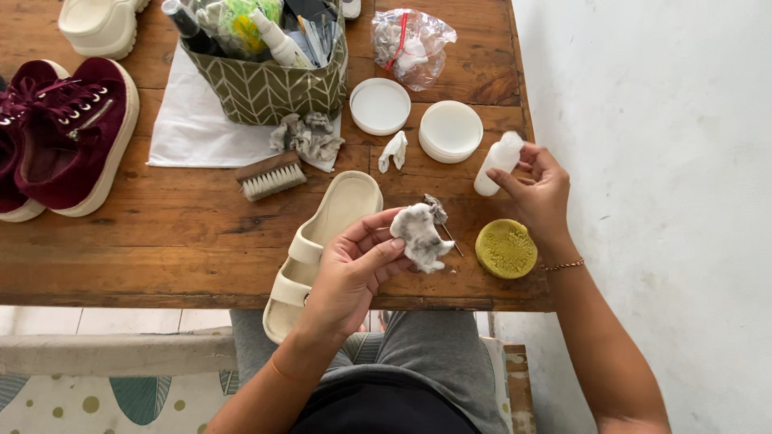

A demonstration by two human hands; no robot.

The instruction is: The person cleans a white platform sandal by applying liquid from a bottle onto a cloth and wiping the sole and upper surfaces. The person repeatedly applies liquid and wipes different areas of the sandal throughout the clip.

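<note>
My left hand (354, 269) pinches a dirty grey-white cotton wad (419, 231) above the front of the wooden table (177, 241). Just left of that hand a cream strap sandal (322, 241) lies sole-up side showing its footbed, toe overhanging the table's front edge. My right hand (540, 186) grips a small white plastic bottle (498, 163) standing on the table near the right edge. A round yellow-green sponge (506, 248) lies below the right hand. A thin stick with a grey tip (440, 215) rests between the two hands.
A wooden-backed brush (271, 175), crumpled grey wads (306, 135), a white scrap (393, 151), two white round lids (379, 105) (450, 130), a clear bag (411, 45), a patterned basket of supplies (265, 88) on white paper, maroon velvet sneakers (68, 133) and another cream sandal (100, 26).
</note>
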